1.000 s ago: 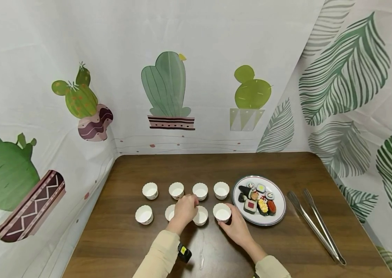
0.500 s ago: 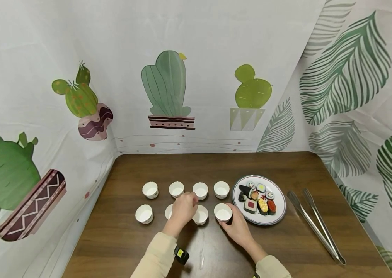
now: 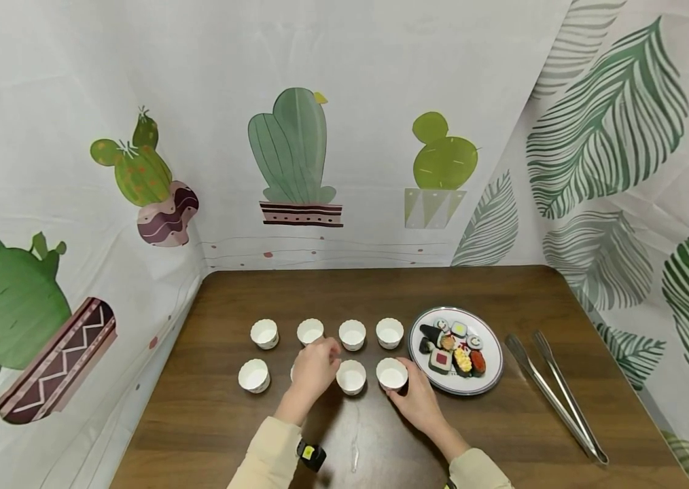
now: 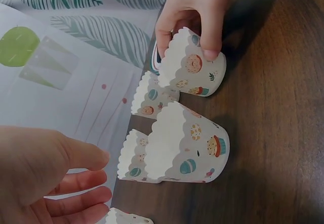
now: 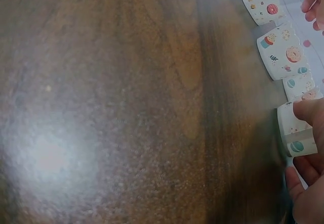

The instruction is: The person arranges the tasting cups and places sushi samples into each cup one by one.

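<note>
White scalloped paper baking cups, printed with cupcakes and doughnuts, stand upright in two rows. My right hand grips the front row's rightmost cup; the left wrist view shows thumb and fingers around that cup. My left hand hovers over the front row, mostly covering one cup there. Just right of it stands another cup, untouched. Loosely bent fingers of the left hand hold nothing in the left wrist view. Behind the hands runs the back row, including a cup in its middle.
Right of the cups lies a white plate with several sushi pieces. Metal tongs rest on the brown wooden table farther right. A printed cloth hangs behind the table.
My left hand has shifted a little to the left, uncovering more of the front-row cup beside it. The right hand has stayed nearly still on its cup.
</note>
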{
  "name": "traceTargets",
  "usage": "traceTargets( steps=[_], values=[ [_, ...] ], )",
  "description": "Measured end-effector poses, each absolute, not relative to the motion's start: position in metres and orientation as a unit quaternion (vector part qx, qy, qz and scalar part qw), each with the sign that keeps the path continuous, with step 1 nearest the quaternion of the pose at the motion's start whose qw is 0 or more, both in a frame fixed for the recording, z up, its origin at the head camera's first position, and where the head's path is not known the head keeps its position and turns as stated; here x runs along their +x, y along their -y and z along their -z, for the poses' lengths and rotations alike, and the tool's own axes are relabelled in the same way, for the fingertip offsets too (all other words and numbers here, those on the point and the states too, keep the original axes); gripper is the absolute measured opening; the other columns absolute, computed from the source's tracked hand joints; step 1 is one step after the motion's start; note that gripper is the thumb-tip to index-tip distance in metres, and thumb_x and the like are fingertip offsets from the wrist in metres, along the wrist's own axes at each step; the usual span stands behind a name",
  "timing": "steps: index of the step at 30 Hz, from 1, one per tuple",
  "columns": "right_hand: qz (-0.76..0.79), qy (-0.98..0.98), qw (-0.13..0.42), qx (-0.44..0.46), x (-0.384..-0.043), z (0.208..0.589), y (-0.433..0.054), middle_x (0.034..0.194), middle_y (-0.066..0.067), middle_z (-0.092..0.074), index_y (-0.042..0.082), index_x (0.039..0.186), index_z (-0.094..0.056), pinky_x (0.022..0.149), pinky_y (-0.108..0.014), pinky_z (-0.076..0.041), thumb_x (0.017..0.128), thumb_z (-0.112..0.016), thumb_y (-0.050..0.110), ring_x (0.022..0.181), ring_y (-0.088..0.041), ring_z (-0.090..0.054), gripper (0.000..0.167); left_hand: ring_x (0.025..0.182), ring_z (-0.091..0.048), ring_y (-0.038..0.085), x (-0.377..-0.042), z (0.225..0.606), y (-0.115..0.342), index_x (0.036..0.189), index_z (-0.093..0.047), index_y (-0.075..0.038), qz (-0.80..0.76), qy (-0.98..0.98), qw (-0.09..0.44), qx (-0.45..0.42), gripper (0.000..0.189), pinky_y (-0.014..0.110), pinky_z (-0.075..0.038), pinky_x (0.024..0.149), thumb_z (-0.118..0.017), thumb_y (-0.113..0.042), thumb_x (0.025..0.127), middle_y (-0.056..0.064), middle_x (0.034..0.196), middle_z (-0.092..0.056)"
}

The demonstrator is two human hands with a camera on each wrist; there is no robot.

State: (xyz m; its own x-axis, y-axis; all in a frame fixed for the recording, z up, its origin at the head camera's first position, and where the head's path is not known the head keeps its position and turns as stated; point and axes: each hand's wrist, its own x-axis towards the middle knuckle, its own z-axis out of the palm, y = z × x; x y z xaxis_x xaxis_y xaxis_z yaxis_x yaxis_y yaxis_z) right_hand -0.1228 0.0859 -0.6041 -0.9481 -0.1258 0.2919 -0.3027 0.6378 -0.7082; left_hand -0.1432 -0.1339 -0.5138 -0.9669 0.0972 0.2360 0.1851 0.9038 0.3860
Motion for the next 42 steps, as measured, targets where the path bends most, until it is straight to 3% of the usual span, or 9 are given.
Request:
traceTargets(
  steps=[9, 27, 36, 42],
  values=[
    [-0.394, 0.904, 0.106, 0.126, -0.122, 0.604, -0.086, 0.119, -0.02, -0.056, 0.002, 0.131, -0.043, 0.093, -0.048, -0.04, 0.063, -0.081, 0.005, 0.111, -0.037, -0.051, 0.078, 0.067, -0.062, 0.012, -0.139, 0.512, 0.142, 0.078, -0.063, -0.016, 0.216, 0.967, 0.117, -0.071, 0.017, 0.028, -0.045, 0.054, -0.075, -0.011, 0.069, -0.005, 0.076, -0.064],
    [-0.374, 0.905, 0.144, 0.145, -0.121, 0.603, -0.085, 0.109, -0.023, -0.057, -0.001, 0.132, -0.041, 0.086, -0.048, -0.043, 0.06, -0.081, 0.001, 0.102, -0.035, -0.054, 0.082, 0.065, -0.06, 0.016, -0.134, 0.512, 0.161, 0.078, -0.061, -0.018, 0.21, 0.971, 0.106, -0.038, 0.016, 0.031, -0.044, 0.053, -0.075, -0.013, 0.071, -0.006, 0.075, -0.062],
    [-0.386, 0.905, 0.114, 0.136, -0.117, 0.598, -0.089, 0.115, -0.023, -0.054, -0.001, 0.134, -0.04, 0.093, -0.049, -0.039, 0.064, -0.079, 0.004, 0.109, -0.038, -0.051, 0.08, 0.066, -0.062, 0.018, -0.132, 0.515, 0.174, 0.075, -0.062, -0.016, 0.209, 0.966, 0.147, -0.039, 0.015, 0.034, -0.046, 0.055, -0.074, -0.01, 0.069, -0.003, 0.074, -0.062],
    [-0.382, 0.905, 0.123, 0.144, -0.114, 0.594, -0.091, 0.117, -0.025, -0.054, -0.004, 0.133, -0.04, 0.093, -0.05, -0.039, 0.065, -0.079, 0.004, 0.109, -0.039, -0.051, 0.078, 0.066, -0.062, 0.018, -0.132, 0.515, 0.184, 0.076, -0.063, -0.014, 0.215, 0.963, 0.159, -0.035, 0.015, 0.035, -0.046, 0.056, -0.074, -0.008, 0.068, -0.001, 0.073, -0.062]
  ],
)
